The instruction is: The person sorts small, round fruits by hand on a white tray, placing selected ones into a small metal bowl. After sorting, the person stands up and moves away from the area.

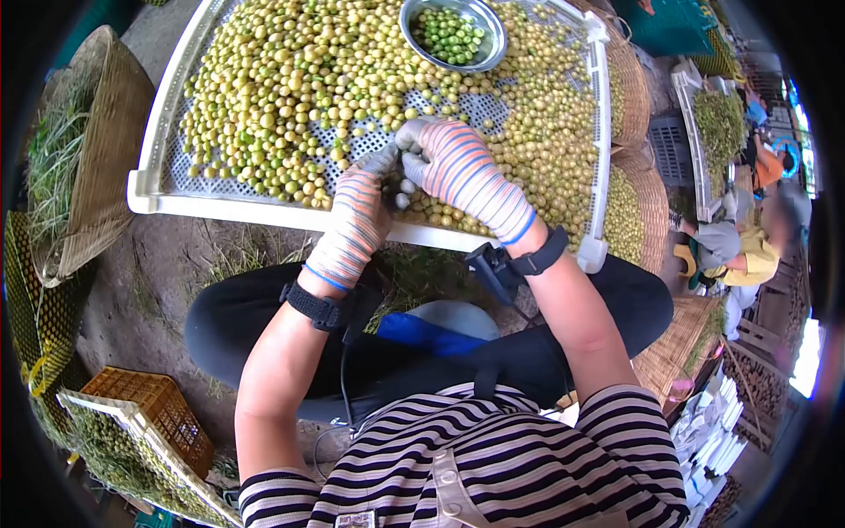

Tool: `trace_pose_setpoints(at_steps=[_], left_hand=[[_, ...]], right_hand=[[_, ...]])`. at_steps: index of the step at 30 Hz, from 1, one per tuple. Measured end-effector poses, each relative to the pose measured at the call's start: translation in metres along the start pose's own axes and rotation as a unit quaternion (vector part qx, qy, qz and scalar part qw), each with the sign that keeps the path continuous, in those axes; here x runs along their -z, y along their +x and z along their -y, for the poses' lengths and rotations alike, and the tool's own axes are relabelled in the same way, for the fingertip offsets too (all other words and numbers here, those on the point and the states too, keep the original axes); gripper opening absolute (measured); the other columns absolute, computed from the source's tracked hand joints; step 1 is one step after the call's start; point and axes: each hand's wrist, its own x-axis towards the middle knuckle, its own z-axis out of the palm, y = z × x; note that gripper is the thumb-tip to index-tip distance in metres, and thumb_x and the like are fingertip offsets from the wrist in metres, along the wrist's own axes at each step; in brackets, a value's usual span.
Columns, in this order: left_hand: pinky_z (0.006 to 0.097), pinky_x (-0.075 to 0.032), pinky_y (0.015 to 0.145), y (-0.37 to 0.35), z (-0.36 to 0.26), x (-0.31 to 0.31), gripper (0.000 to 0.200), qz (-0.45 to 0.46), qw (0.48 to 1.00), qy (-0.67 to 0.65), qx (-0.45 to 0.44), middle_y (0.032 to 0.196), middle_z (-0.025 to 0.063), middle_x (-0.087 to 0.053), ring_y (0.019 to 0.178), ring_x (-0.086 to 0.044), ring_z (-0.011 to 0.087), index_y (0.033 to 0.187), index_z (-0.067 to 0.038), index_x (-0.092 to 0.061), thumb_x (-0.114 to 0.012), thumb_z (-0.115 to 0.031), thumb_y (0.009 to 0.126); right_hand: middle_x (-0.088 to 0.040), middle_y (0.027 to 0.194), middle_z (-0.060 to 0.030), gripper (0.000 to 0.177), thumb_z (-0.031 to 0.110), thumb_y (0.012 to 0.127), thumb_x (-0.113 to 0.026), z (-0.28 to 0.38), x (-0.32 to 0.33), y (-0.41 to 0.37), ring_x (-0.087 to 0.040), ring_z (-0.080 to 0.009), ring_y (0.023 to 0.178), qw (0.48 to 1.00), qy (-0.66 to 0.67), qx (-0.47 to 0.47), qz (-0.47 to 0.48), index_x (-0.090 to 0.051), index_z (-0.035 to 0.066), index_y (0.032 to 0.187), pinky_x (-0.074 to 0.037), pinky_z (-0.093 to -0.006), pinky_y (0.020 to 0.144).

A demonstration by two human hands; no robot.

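A white perforated tray (158,180) lies before me, spread with small round yellow-green fruits (282,79). My left hand (361,207), in a striped glove with grey fingertips, is over its near edge with the fingers curled in. Just beside it, my right hand (458,167), gloved alike, bends its fingers and thumb over the fruits. The fingertips of both hands come close together, and whatever is between them is hidden. At the far side of the tray, a metal bowl (498,55) holds greener fruits (449,35).
Woven baskets (653,198) stand along the tray's right side, and another basket (110,150) with grass leans at left. An orange crate (145,400) sits lower left beside a tilted tray (132,440). People (748,255) sit at far right.
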Motion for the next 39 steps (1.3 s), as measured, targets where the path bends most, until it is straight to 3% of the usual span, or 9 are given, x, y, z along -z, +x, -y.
trace_pose_setpoints(at_steps=[9, 13, 16, 23, 27, 32, 33, 34, 39], left_hand=[[0.0209, -0.04, 0.044, -0.006, -0.001, 0.0, 0.015, 0.08, 0.99, 0.114, -0.022, 0.068, 0.0021, -0.059, 0.051, -0.054, 0.011, 0.083, -0.006, -0.06, -0.064, -0.02, 0.084], [0.022, -0.04, 0.046, -0.008, -0.002, -0.002, 0.018, 0.083, 0.989, 0.122, 0.003, 0.07, 0.0026, -0.06, 0.054, -0.054, 0.0117, 0.089, -0.004, -0.061, -0.063, -0.021, 0.081], [0.0255, -0.039, 0.055, -0.002, -0.003, 0.001, 0.023, 0.075, 0.996, -0.001, 0.039, 0.079, 0.0045, -0.06, 0.065, -0.054, 0.0155, 0.097, -0.003, -0.06, -0.053, -0.02, 0.083], [0.0207, -0.038, 0.049, -0.005, -0.036, 0.003, 0.029, 0.042, 0.996, -0.039, -0.074, 0.074, 0.0017, -0.057, 0.059, -0.05, 0.0109, 0.091, -0.005, -0.06, -0.058, -0.033, 0.088], [0.0198, -0.036, 0.046, -0.007, -0.051, 0.007, 0.029, -0.037, 0.991, -0.03, -0.126, 0.071, -0.0009, -0.055, 0.056, -0.048, 0.0089, 0.088, -0.007, -0.059, -0.059, -0.036, 0.087], [0.0207, -0.036, 0.048, -0.007, -0.043, 0.005, 0.026, -0.016, 0.995, -0.035, -0.091, 0.069, -0.0004, -0.055, 0.056, -0.048, 0.0099, 0.089, -0.005, -0.059, -0.053, -0.031, 0.091], [0.0206, -0.036, 0.048, -0.006, -0.04, 0.005, 0.025, -0.009, 0.996, -0.03, -0.087, 0.069, -0.0006, -0.054, 0.056, -0.047, 0.0099, 0.089, -0.006, -0.059, -0.053, -0.03, 0.091], [0.0205, -0.036, 0.049, -0.005, -0.04, 0.005, 0.025, -0.013, 0.996, -0.027, -0.081, 0.069, -0.0007, -0.054, 0.056, -0.047, 0.0099, 0.09, -0.005, -0.059, -0.053, -0.03, 0.091], [0.0216, -0.037, 0.049, 0.0, -0.043, 0.01, 0.027, -0.027, 0.995, -0.026, -0.093, 0.07, -0.0003, -0.055, 0.056, -0.048, 0.0103, 0.091, -0.004, -0.059, -0.052, -0.03, 0.091]], right_hand=[[-0.063, 0.077, -0.0073, 0.027, 0.003, 0.077, -0.061, -0.005, 0.015, -0.019, -0.056, -0.0114, 0.066, 0.98, 0.174, -0.062, 0.07, -0.06, 0.004, 0.104, -0.048, -0.0284, 0.061], [-0.063, 0.07, -0.0061, 0.029, 0.0, 0.076, -0.064, -0.018, 0.024, -0.027, -0.056, -0.0107, 0.063, 0.884, 0.452, -0.095, 0.074, -0.064, 0.009, 0.104, -0.049, -0.0285, 0.061], [-0.066, 0.087, -0.0106, 0.014, 0.008, 0.077, -0.064, -0.061, 0.009, -0.009, -0.063, -0.0239, 0.071, 0.991, 0.108, -0.033, -0.07, -0.069, 0.012, 0.09, -0.051, -0.0335, 0.066], [-0.031, 0.142, -0.0121, 0.053, 0.034, 0.083, -0.058, -0.034, -0.032, 0.039, -0.028, -0.0358, 0.131, 0.966, -0.238, 0.096, 0.029, -0.044, 0.02, 0.132, -0.025, -0.0487, 0.107], [-0.031, 0.142, -0.0111, 0.049, 0.023, 0.083, -0.055, -0.021, -0.037, 0.006, -0.02, -0.0364, 0.134, 0.963, -0.214, 0.132, 0.095, -0.045, 0.02, 0.131, -0.02, -0.055, 0.107], [-0.052, 0.122, -0.0092, 0.033, 0.01, 0.077, -0.054, -0.039, 0.018, -0.029, -0.056, -0.0312, 0.104, 0.965, -0.084, 0.153, 0.194, -0.061, 0.016, 0.109, -0.047, -0.0404, 0.086], [-0.061, 0.105, -0.0101, 0.031, 0.003, 0.074, -0.053, -0.05, 0.023, -0.019, -0.061, -0.0312, 0.083, 0.98, -0.097, 0.16, 0.066, -0.064, 0.014, 0.101, -0.051, -0.0369, 0.074], [-0.063, 0.097, -0.0129, 0.028, 0.001, 0.074, -0.054, -0.059, 0.027, -0.01, -0.061, -0.0319, 0.082, 0.999, -0.022, -0.02, 0.038, -0.065, 0.012, 0.097, -0.05, -0.038, 0.075], [-0.062, 0.102, -0.0174, 0.033, 0.004, 0.077, -0.06, -0.106, 0.012, 0.032, -0.06, -0.034, 0.09, 0.969, -0.22, 0.084, -0.073, -0.061, 0.01, 0.109, -0.048, -0.0397, 0.086]])
